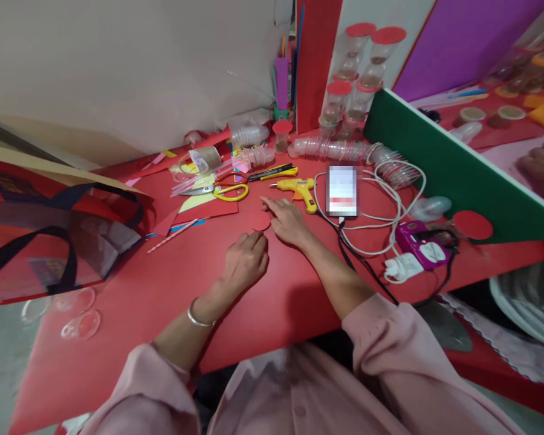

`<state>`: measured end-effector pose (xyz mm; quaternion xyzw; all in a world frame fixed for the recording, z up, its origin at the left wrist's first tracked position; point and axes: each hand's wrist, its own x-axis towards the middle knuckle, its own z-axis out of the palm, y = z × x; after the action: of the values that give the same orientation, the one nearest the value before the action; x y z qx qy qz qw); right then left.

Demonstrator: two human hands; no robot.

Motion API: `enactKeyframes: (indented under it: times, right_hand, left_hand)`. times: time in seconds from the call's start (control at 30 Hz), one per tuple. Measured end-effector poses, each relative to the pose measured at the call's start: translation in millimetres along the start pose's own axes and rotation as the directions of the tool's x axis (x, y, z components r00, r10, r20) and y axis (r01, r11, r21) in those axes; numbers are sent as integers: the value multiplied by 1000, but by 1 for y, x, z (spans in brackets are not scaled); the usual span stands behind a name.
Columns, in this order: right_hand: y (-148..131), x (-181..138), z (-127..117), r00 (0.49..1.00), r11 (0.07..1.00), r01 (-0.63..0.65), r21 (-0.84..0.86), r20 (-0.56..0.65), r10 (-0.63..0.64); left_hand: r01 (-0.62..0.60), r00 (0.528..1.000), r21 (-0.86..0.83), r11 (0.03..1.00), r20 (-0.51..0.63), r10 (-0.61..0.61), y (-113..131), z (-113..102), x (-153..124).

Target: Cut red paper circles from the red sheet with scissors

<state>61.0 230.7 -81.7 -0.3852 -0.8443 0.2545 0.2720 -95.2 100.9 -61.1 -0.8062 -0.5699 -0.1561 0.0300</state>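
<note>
A round red paper disc (260,221) lies on the red tabletop between my two hands. My left hand (246,261) is closed at its near edge, knuckles up, the fingertips curled under and hidden. From the right, my right hand (286,219) reaches over the disc's side, its index finger stretched out and the other fingers partly bent. A yellow glue gun (303,191) lies just beyond my right hand. Scissors (226,191) with yellow and red handles and a yellow-black box cutter (274,174) rest further back.
Nested clear plastic cups (330,148) lie at the back. Cup hourglasses with red lids (339,90) are stacked behind. A phone (342,188), white cables and a purple power strip (424,244) lie right, before a green divider (453,175). A bag (113,235) stands left; a striped straw (172,236) lies near.
</note>
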Motion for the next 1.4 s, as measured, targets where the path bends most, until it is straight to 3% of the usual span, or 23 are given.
enactKeyframes:
  times: [0.23,0.4,0.57,0.67,0.8,0.93,1.1,1.27,1.4]
  right_hand:
    - [5,0,3,999,1000,8,26,-39,-7]
    - [7,-5,3,983,998,-17,56,-181,27]
    - [3,-11,3,967,990,-142,3,-213,139]
    - [4,-12,5,945,974,-196,115,-243,219]
    - [7,-15,13,898,887,-234,397,-260,354]
    - [5,-18,22,873,736,-245,631,-186,450]
    - [0,-13,22,836,575,-283,767,-96,540]
    - [1,-11,22,827,547,-287,787,-85,556]
    - [3,-11,23,847,594,-283,753,-95,524]
  left_hand:
    - [-6,1000,-21,1000,-7,6,-1,-1,-1]
    - [72,997,17,997,-37,-72,-14,-2,-3]
    - [164,986,55,985,-32,-163,-28,-6,1]
    - [172,985,54,984,-20,-171,-30,-6,2]
    - [175,984,62,983,-3,-175,-30,-4,1]
    - [177,984,61,982,5,-177,-30,-3,2]
    - [190,982,61,980,14,-191,-31,-2,3]
    - [193,981,56,980,18,-194,-31,-1,4]
    - [204,979,32,978,21,-205,-32,0,3]
